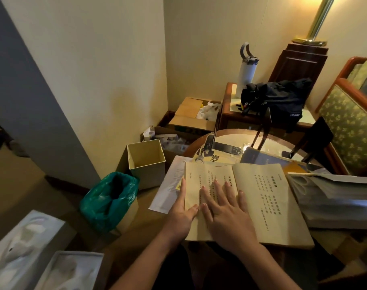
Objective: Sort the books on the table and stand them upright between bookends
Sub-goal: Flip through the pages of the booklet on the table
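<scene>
1. Yellowed paper: an open book (262, 197) lies flat on the table (230, 138), directly under both hands, its pages printed in vertical columns.
2. The right hand (226, 214) lies palm-down on the book's left page, fingers straight and spread.
3. The left hand (181, 216), just beside the right one, stretches its straight fingers along the page's left edge with the thumb resting on the paper; it pinches nothing.
4. Beyond the fingertips, a yellow-and-black book (217, 159) and a blue book (260, 158) lie flat. Past them stands a black bookend (226, 147), and a second bookend (315, 132) is well apart, off to the right.
5. Right of the right hand sits a thick pile of pale pages (335, 197), touching the open book.
6. Left of the left hand, a white booklet (170, 185) pokes out from under the open book.
7. Further left, off the table, stands a beige card box (146, 160), open-topped; only its inner walls show.
8. Below it is a bin lined with a green bag (109, 197); its mouth is dark and I cannot tell the contents.
9. Beyond the card box, a brown carton (189, 116) with raised flaps holds a white plastic bag (208, 109).
</scene>
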`<state>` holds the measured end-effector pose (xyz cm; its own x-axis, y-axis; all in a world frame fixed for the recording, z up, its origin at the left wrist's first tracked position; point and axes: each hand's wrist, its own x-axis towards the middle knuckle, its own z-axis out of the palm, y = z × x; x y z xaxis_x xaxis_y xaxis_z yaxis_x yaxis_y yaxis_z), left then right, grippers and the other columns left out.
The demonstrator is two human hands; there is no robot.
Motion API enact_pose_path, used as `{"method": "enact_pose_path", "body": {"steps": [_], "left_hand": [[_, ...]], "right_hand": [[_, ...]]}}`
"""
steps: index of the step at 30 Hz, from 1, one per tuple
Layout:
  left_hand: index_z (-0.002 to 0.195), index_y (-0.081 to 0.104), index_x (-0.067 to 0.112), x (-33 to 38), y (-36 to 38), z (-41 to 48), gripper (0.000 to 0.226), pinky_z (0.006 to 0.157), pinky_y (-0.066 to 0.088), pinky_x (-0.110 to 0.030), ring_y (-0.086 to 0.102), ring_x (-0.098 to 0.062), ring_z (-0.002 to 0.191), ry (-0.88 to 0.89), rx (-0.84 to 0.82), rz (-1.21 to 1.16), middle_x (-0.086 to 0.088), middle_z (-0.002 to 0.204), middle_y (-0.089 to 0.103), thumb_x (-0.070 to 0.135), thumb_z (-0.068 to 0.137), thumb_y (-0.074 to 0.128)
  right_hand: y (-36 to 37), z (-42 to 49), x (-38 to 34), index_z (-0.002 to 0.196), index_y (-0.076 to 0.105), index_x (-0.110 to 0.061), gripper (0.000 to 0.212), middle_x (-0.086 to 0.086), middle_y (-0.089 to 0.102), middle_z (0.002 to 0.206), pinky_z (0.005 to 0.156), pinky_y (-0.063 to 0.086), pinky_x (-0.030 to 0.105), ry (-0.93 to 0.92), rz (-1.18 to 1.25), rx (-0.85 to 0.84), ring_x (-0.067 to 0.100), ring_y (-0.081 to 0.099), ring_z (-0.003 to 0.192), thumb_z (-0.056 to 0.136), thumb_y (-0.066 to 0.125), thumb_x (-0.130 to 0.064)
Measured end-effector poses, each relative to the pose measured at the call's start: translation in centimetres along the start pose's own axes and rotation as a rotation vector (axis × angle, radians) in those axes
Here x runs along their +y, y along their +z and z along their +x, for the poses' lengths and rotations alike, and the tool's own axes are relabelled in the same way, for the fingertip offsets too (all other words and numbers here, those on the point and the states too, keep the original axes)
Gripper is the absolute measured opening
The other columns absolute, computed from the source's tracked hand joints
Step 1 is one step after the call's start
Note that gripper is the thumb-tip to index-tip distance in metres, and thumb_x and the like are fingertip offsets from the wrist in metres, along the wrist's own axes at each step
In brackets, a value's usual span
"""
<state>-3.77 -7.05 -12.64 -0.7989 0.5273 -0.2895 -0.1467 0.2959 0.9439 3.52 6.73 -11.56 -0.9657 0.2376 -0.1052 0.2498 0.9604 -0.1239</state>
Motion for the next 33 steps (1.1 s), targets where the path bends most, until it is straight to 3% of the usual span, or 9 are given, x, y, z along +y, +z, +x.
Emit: {"method": "enact_pose_path", "body": {"steps": [3, 7, 11, 15, 17, 24, 26, 30, 33], "left_hand": [[0.151, -0.004, 0.056, 0.0, 0.2, 0.1, 0.077, 0.089, 0.051, -0.024, 0.044, 0.000, 0.117, 0.037, 0.011, 0.032, 0.010, 0.160, 0.024, 0.028, 0.103, 0.049], [0.150, -0.003, 0.056, 0.1, 0.0, -0.1, 0.076, 0.104, 0.050, -0.044, 0.036, -0.016, 0.138, 0.024, 0.010, 0.042, 0.010, 0.161, 0.022, 0.025, 0.103, 0.050], [0.152, 0.000, 0.053, 0.3, 0.0, -0.2, 0.078, 0.101, 0.052, -0.044, 0.040, -0.017, 0.136, 0.021, 0.028, 0.009, 0.008, 0.158, 0.027, 0.021, 0.103, 0.051], [0.151, 0.002, 0.055, 0.5, 0.0, -0.1, 0.079, 0.088, 0.057, -0.035, 0.049, -0.001, 0.108, 0.037, 0.021, -0.012, 0.016, 0.141, 0.035, 0.019, 0.102, 0.052], [0.151, 0.002, 0.056, 0.7, 0.0, -0.2, 0.079, 0.084, 0.058, -0.032, 0.050, 0.002, 0.104, 0.046, 0.022, -0.015, 0.018, 0.136, 0.036, 0.016, 0.103, 0.051], [0.138, 0.002, 0.074, 2.3, 0.1, -1.5, 0.084, 0.084, 0.060, -0.050, 0.063, -0.016, 0.114, 0.046, 0.050, -0.022, 0.012, 0.132, 0.051, 0.016, 0.102, 0.051], [0.133, 0.002, 0.079, 2.8, -0.2, -1.9, 0.084, 0.083, 0.061, -0.050, 0.063, -0.017, 0.115, 0.056, 0.050, 0.008, 0.012, 0.132, 0.051, 0.017, 0.103, 0.051], [0.121, 0.014, 0.084, 3.9, -1.0, -2.7, 0.081, 0.076, 0.063, -0.046, 0.065, -0.022, 0.112, 0.046, 0.024, -0.009, 0.010, 0.132, 0.051, 0.015, 0.103, 0.050], [0.132, 0.018, 0.077, 4.2, -1.6, -3.5, 0.077, 0.070, 0.063, -0.041, 0.069, -0.022, 0.106, 0.045, 0.022, -0.019, 0.009, 0.130, 0.054, 0.014, 0.102, 0.051]], "right_hand": [[-0.3, 2.5, 0.6, 0.154, -0.016, -0.041, 0.060, -0.005, -0.024, 0.163, 0.121, -0.013, 0.051, -0.003, -0.027, 0.018, 0.025, -0.030, 0.146, 0.100, 0.006, -0.058], [-0.5, 6.2, 0.9, 0.158, -0.003, -0.036, 0.061, 0.001, -0.009, 0.167, 0.122, -0.007, 0.055, 0.001, -0.084, 0.029, 0.030, -0.019, 0.150, 0.101, 0.010, -0.054], [-0.6, 5.2, 0.9, 0.158, -0.002, -0.037, 0.062, 0.001, -0.009, 0.167, 0.121, -0.009, 0.056, -0.005, -0.070, 0.039, 0.029, -0.021, 0.149, 0.100, 0.009, -0.058], [-0.5, 0.8, 1.0, 0.155, -0.009, -0.044, 0.063, -0.007, -0.022, 0.162, 0.120, -0.017, 0.051, -0.003, 0.003, 0.026, 0.023, -0.030, 0.147, 0.098, 0.003, -0.067], [-0.4, -1.3, 1.3, 0.153, -0.009, -0.049, 0.061, -0.011, -0.026, 0.161, 0.119, -0.020, 0.051, -0.009, 0.021, -0.002, 0.020, -0.035, 0.145, 0.097, 0.003, -0.069], [-0.6, -6.6, 5.7, 0.149, 0.003, -0.059, 0.056, -0.019, -0.029, 0.157, 0.119, -0.020, 0.049, 0.087, 0.190, -0.014, 0.014, -0.038, 0.142, 0.095, 0.008, -0.069], [-0.6, -7.4, 7.4, 0.150, 0.008, -0.056, 0.058, -0.016, -0.022, 0.160, 0.121, -0.013, 0.050, 0.178, 0.297, 0.022, 0.019, -0.030, 0.146, 0.093, 0.011, -0.066], [-0.4, -7.7, 9.8, 0.152, 0.032, -0.038, 0.057, -0.004, -0.005, 0.166, 0.120, 0.016, 0.044, 0.234, 0.618, 0.129, 0.024, -0.005, 0.154, 0.097, 0.037, -0.052], [-0.6, -7.7, 10.2, 0.151, 0.039, -0.028, 0.052, -0.006, -0.003, 0.166, 0.117, 0.025, 0.038, 0.238, 0.732, 0.237, 0.021, 0.006, 0.153, 0.101, 0.052, -0.034]]}}
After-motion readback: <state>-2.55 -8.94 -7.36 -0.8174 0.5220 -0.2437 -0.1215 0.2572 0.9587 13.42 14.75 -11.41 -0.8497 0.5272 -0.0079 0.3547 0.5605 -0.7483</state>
